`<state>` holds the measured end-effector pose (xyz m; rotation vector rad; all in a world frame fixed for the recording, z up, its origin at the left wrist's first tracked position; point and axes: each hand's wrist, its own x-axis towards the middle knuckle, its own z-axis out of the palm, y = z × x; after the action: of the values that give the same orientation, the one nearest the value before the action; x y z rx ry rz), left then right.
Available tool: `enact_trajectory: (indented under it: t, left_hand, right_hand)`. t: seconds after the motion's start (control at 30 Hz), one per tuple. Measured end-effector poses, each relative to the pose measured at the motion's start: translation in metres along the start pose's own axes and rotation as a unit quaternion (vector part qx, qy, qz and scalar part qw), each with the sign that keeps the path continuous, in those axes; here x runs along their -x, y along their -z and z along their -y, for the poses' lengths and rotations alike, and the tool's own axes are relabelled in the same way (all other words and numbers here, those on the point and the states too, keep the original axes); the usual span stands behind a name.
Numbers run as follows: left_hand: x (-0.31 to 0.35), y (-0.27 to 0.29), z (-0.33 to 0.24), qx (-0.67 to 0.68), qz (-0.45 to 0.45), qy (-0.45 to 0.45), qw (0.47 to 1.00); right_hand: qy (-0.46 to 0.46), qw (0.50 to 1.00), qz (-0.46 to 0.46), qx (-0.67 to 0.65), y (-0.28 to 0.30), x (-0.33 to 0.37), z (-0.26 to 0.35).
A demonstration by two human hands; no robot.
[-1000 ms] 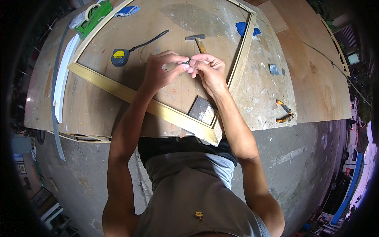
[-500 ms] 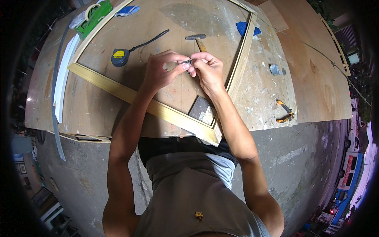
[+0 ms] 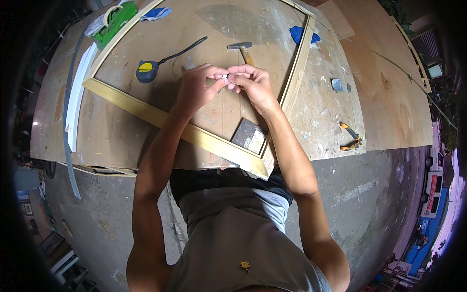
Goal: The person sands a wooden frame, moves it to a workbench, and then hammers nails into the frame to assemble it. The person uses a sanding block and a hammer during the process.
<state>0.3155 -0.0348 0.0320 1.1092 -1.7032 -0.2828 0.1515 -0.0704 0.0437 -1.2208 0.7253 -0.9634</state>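
My left hand (image 3: 198,86) and my right hand (image 3: 252,86) meet fingertip to fingertip above the work board. Both are closed in a pinch on a small whitish and dark piece (image 3: 224,76); its kind is too small to tell. Just beyond the right hand lies a hammer (image 3: 247,56) with a wooden handle, its lower end hidden by the fingers. Beneath my forearms rests a large wooden frame (image 3: 131,108), its near corner pointing at my waist. A tape measure (image 3: 146,71) with a black strap sits left of my left hand.
Inside the frame's near corner is a worn metal block (image 3: 249,136). Orange-handled pliers (image 3: 350,137) lie at the board's right edge. A green tape dispenser (image 3: 116,23) and white strips (image 3: 80,97) are at left. Blue cloth (image 3: 304,35) lies by the frame's far right side.
Both hands stay nearly in place, fingers shifting slightly around the small piece. The dark piece seen between the fingertips before now shows a whitish part and is mostly covered.
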Motion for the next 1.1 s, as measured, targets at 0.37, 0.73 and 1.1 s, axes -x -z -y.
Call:
enact_trajectory:
  t: [0.37,0.73,1.1]
  left_hand:
    - [-0.001,0.001,0.000,0.000,0.021,-0.016,1.000]
    - [-0.001,0.000,0.002,0.095,0.049,0.026,0.994]
    - [-0.002,0.003,-0.004,0.092,0.042,-0.017,0.995]
  right_hand:
    - [0.022,0.997,-0.042,0.060,-0.005,0.003,0.002]
    - [-0.014,0.999,0.010,-0.047,0.009,0.007,0.007]
    - [-0.040,0.991,0.017,-0.125,0.009,0.007,0.009]
